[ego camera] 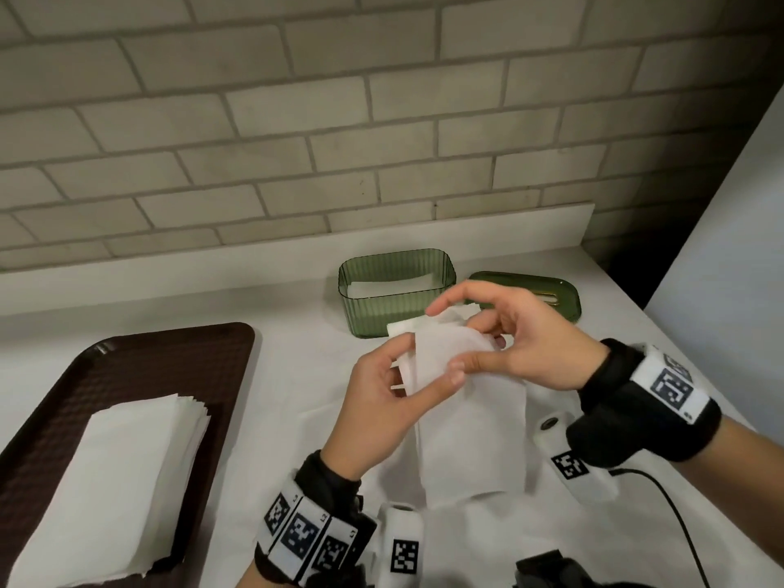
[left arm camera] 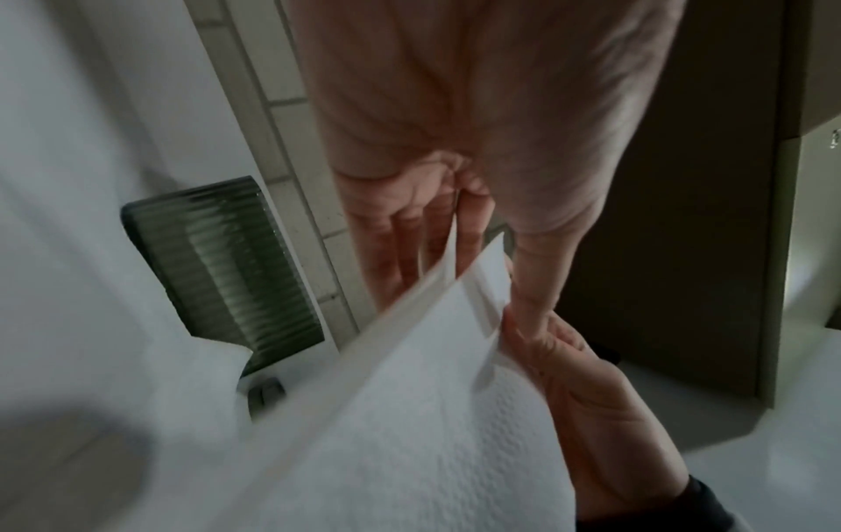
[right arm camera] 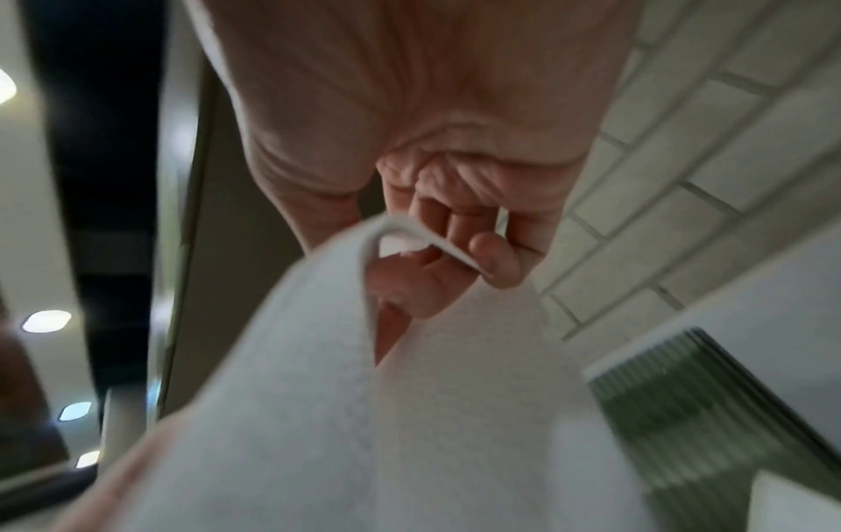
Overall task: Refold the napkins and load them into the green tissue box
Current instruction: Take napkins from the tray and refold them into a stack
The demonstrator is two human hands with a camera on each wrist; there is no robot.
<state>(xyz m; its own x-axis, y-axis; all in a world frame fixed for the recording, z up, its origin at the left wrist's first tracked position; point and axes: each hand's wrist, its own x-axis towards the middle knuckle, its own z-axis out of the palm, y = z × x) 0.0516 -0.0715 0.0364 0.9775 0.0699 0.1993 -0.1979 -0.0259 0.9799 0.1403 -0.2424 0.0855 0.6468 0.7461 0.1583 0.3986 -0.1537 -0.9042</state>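
Observation:
Both hands hold one white napkin (ego camera: 466,418) above the counter, in front of the green tissue box (ego camera: 396,290). My left hand (ego camera: 394,392) pinches its upper left edge between thumb and fingers. My right hand (ego camera: 509,337) pinches the folded top from the right, thumb on the front. The napkin (left arm camera: 409,432) hangs down, its fold (right arm camera: 396,230) curling over my right fingers (right arm camera: 494,259). The ribbed box (left arm camera: 227,262) stands open with a white napkin lying flat inside. Its green lid (ego camera: 539,290) lies to the right of it.
A brown tray (ego camera: 127,358) at the left carries a stack of white napkins (ego camera: 119,485). A tiled wall (ego camera: 339,120) rises behind the white counter (ego camera: 297,345). A black cable (ego camera: 679,524) runs from my right wrist toward the near edge.

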